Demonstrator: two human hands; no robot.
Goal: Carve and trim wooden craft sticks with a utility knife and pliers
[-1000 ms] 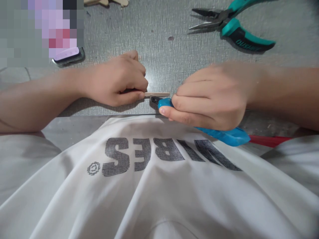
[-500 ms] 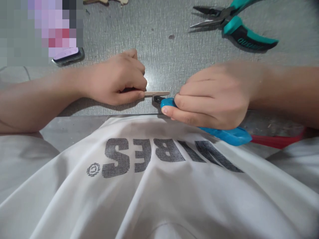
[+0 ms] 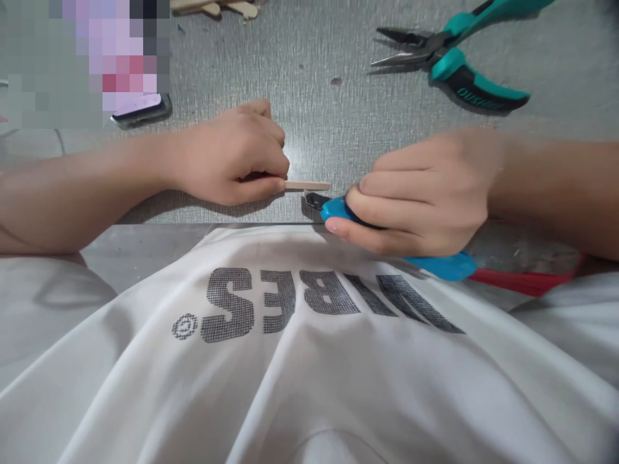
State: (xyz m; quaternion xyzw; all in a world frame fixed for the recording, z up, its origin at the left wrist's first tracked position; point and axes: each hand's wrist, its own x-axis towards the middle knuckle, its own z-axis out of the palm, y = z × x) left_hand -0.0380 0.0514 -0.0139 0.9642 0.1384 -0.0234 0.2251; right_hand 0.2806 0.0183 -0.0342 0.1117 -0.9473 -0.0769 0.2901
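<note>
My left hand [image 3: 236, 154] is closed on a thin wooden craft stick [image 3: 309, 185] and holds it low over the grey table, near its front edge. The stick's free end points to the right, and its other end is hidden in the fingers. In my right hand [image 3: 420, 193] is a blue utility knife [image 3: 333, 208], gripped with the fingers wrapped round it. Its black tip lies just below the stick, with the short blade at or very close to the stick's lower edge; whether they touch I cannot tell.
Teal and black long-nose pliers [image 3: 435, 48] lie with jaws apart on the table [image 3: 309, 51] at the upper right. More wooden sticks [image 3: 213, 9] are at the far edge. A phone-like object [image 3: 142, 111] lies left, beside a blurred-out patch. Something red [image 3: 525, 281] is below my right wrist.
My right hand and the utility knife have shifted slightly right and down, so the knife tip sits a little lower against the stick. My left hand keeps its hold on the stick.
</note>
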